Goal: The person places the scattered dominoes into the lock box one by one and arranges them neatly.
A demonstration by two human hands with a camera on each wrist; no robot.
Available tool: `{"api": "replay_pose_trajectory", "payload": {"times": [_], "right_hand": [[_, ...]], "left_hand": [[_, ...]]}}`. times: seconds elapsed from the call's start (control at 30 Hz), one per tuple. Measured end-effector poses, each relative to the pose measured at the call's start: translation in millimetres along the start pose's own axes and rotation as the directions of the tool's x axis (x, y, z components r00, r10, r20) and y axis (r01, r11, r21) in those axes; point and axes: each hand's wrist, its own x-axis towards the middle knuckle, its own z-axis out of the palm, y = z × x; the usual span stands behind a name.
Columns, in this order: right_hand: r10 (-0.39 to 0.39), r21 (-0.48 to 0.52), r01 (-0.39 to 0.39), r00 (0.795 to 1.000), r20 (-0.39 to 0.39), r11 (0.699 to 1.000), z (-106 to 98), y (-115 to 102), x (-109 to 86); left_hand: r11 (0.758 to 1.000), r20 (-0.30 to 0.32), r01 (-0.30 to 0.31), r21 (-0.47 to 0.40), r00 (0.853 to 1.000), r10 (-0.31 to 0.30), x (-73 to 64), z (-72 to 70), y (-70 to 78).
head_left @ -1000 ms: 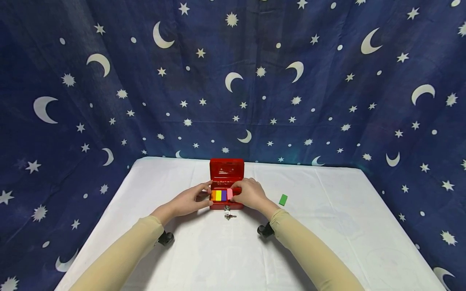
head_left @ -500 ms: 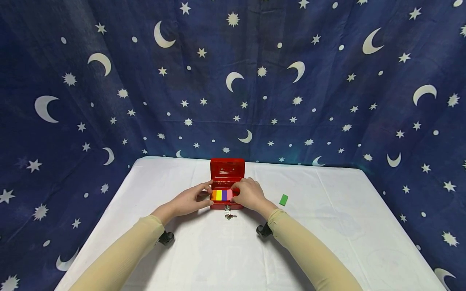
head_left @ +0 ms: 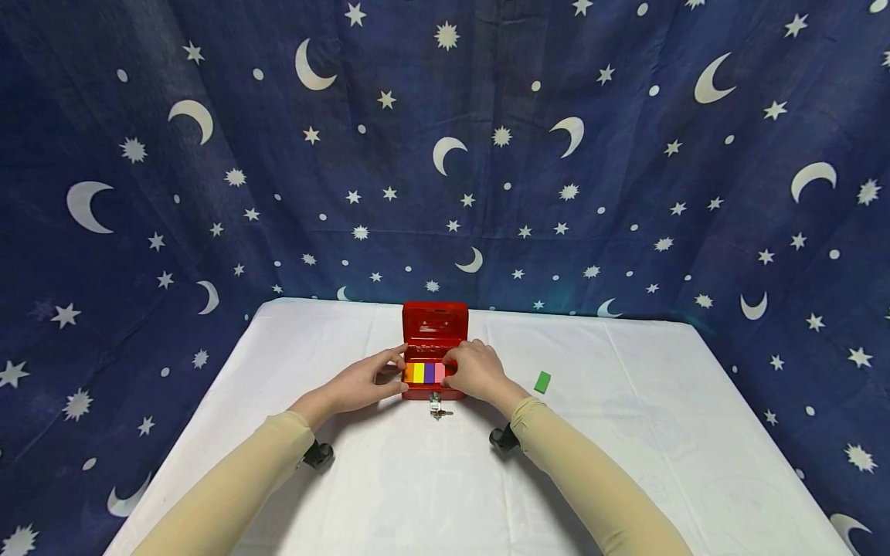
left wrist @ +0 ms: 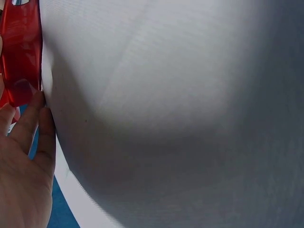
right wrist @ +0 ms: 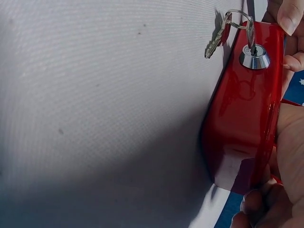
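A red cash box (head_left: 435, 318) stands on the white table with its lid raised. Inside, orange (head_left: 409, 374), yellow (head_left: 419, 374), purple (head_left: 429, 374) and pink (head_left: 439, 374) blocks lie side by side, left to right. My left hand (head_left: 354, 382) holds the box's left end, thumb at the front corner and fingers farther back; the left wrist view shows fingers against its red side. From the right, my right hand (head_left: 480, 369) reaches into the box and pinches the pink block between thumb and forefinger. Its other fingers reach over the box's right end and are partly hidden.
A green block (head_left: 542, 382) lies on the white cloth (head_left: 598, 463) to the right of the box. Keys (right wrist: 218, 40) hang by a ring from the lock (right wrist: 255, 58) on the box's front. Behind the table hangs a dark blue curtain (head_left: 389, 154) with moons and stars.
The pink block, a little tilted and raised one second ago, has settled level against the purple one. My right hand has shifted slightly with it; my left hand stays in place.
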Motion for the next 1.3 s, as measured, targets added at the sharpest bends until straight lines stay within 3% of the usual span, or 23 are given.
{"api": "replay_pose_trajectory", "payload": {"times": [1.3], "right_hand": [[-0.013, 0.014, 0.013, 1.000, 0.010, 1.000, -1.0, 0.9, -0.5]], "left_hand": [[1.000, 0.003, 0.000, -0.012, 1.000, 0.000, 1.9, 0.4, -1.4]]}}
